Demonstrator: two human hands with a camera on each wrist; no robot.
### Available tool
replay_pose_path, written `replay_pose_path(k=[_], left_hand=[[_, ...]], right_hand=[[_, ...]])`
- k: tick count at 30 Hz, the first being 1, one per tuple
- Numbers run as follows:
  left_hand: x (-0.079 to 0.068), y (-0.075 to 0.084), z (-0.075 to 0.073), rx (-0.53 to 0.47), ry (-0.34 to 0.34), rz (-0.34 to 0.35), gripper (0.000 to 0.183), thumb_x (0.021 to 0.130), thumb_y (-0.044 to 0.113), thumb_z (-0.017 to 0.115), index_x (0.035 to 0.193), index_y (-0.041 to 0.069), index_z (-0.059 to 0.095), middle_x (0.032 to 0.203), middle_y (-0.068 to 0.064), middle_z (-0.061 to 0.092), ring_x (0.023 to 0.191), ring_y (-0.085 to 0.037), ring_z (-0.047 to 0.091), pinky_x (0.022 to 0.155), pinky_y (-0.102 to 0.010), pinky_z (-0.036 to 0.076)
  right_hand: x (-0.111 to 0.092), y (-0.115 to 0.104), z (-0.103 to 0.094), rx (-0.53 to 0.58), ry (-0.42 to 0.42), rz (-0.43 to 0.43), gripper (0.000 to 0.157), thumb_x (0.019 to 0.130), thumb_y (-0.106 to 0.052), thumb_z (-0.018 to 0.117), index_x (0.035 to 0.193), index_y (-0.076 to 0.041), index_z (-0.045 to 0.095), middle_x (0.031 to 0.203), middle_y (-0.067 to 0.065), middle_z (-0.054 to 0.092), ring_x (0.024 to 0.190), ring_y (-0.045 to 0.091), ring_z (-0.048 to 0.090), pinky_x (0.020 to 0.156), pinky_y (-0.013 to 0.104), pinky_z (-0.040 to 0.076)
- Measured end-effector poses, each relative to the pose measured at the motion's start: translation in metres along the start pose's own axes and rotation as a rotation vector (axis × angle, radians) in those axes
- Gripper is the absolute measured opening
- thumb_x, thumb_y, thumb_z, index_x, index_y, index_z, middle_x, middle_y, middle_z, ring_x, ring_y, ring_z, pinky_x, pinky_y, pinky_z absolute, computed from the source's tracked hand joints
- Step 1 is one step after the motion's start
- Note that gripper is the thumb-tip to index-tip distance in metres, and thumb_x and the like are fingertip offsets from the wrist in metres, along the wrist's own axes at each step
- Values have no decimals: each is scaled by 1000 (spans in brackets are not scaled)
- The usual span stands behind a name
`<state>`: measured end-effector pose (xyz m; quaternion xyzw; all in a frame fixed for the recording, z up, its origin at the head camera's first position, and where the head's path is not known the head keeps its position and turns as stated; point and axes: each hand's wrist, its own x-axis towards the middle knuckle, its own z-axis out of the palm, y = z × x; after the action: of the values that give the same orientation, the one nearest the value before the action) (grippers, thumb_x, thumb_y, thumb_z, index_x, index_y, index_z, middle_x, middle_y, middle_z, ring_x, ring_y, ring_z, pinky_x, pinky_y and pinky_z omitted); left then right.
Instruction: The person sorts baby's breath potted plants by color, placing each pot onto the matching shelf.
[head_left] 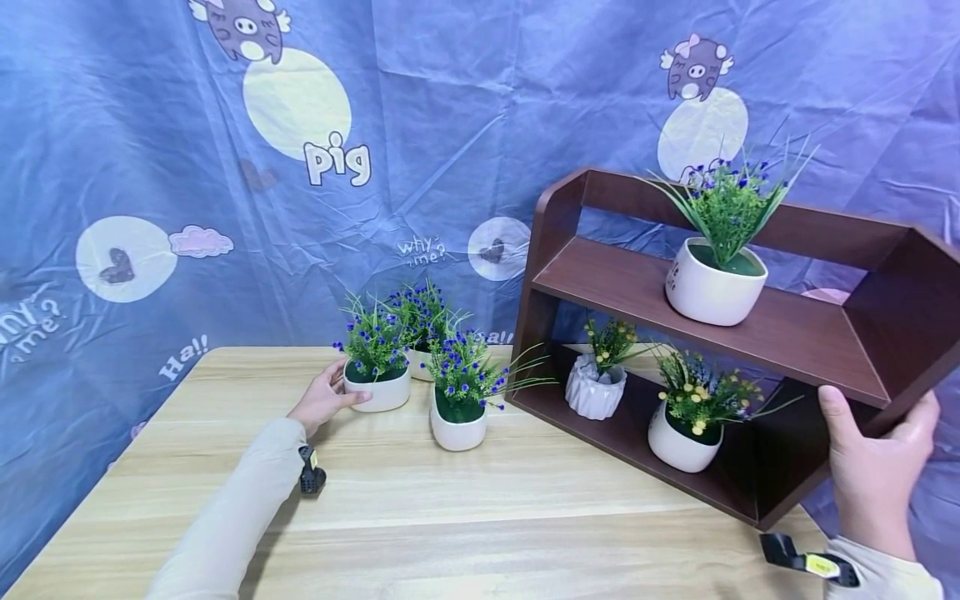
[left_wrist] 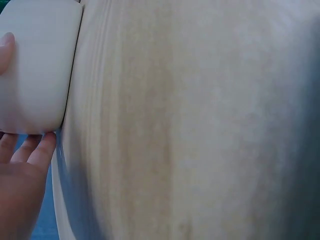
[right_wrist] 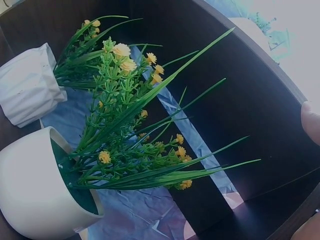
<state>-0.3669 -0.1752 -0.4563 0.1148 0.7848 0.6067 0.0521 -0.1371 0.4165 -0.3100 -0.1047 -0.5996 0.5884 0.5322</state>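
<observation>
My left hand (head_left: 330, 396) holds a white potted plant (head_left: 377, 394) with blue flowers, thumb across the front and fingers round its left side. In the left wrist view the pot (left_wrist: 40, 70) stands at the wood top, with the thumb on its face. On the right, my right hand (head_left: 877, 467) grips the side of a dark brown two-tier shelf (head_left: 600, 271), thumb at the upper board's front edge. A white pot with blue flowers (head_left: 716, 283) sits on the upper board. Below are a fluted white pot (head_left: 596, 387) and a smooth pot with yellow flowers (head_left: 684, 437).
Two more white pots with blue flowers stand beside the left hand's pot, one in front (head_left: 459, 425) and one behind (head_left: 422, 364). They are on a light wood table (head_left: 450, 517). A blue printed cloth (head_left: 420, 125) hangs behind.
</observation>
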Motion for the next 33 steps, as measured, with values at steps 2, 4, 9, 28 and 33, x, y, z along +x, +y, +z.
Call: replay_pose_path(k=[2,4,9,28,33], left_hand=[[1,-1,0,-1,6,9,94,72,15,74,141,-1,11,143,-23,18,129,-39,21,106,-44,19],[1,-1,0,4,13,10,94,71,16,74,141,0,13,143,-22,20,129,-39,23,105,-44,20],[0,-3,-1,15,31,11,93,70,16,75,140,1,17,142,-21,23,127,-38,26,105,-44,22],[-27,-2,-29,76,38,1,98,70,23,75,141,-1,12,143,-24,17,127,-40,26,103,-46,24],[-41,16,-37,85,33,9,97,73,21,73,140,-3,8,143,-26,13,128,-42,21,104,-48,21]], right_hand=[[0,0,0,4,-1,-1,67,66,10,69,124,-13,44,118,5,50,111,14,44,87,9,34],[0,0,0,4,1,1,67,66,10,69,124,-13,45,118,5,50,111,14,44,86,9,34],[0,0,0,-8,4,4,66,66,9,69,124,-13,45,118,5,51,110,14,45,86,9,34],[1,0,0,27,-8,0,67,67,11,68,125,-13,44,121,5,49,114,14,42,89,10,33],[1,0,1,39,-12,-5,67,67,11,68,124,-13,45,120,6,49,113,15,43,88,10,33]])
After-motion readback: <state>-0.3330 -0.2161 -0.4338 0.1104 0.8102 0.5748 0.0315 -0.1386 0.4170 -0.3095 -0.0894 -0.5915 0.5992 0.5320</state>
